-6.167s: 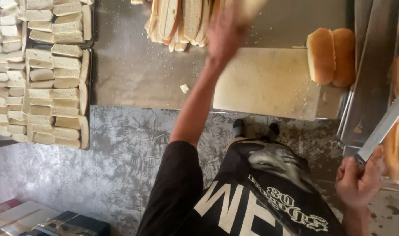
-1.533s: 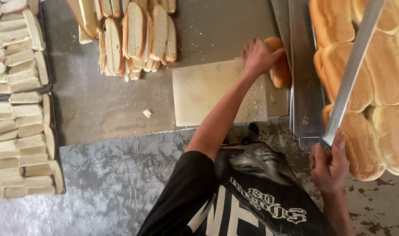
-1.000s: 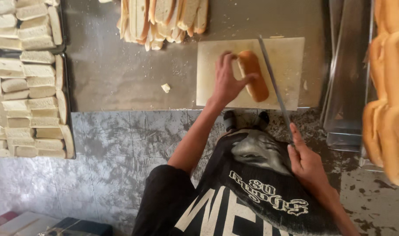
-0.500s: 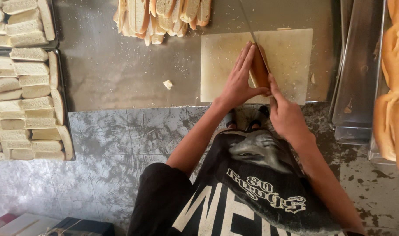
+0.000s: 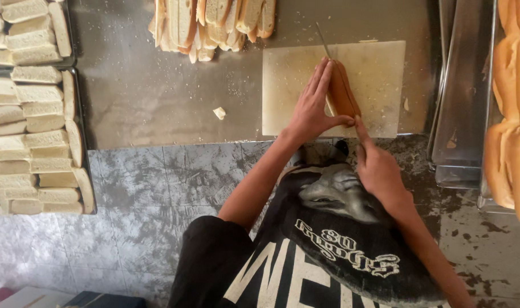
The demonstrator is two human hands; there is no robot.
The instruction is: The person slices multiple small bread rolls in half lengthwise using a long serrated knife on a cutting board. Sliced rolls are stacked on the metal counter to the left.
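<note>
Because the bun (image 5: 343, 91) would roll under a blade, the left hand (image 5: 314, 108) lies flat along its left side, fingers straight, thumb hooked round the near end; the bun sits mid-board on the pale cutting board (image 5: 334, 88), near the bench's (image 5: 151, 97) front edge. The right hand (image 5: 378, 168) is closed on the knife (image 5: 324, 43) handle at the board's near edge — blade running lengthwise through the bun, tip toward the sliced bread pile (image 5: 211, 25) at the back edge. The board's right half lies bare; trays (image 5: 462, 97) crowd the right end.
</note>
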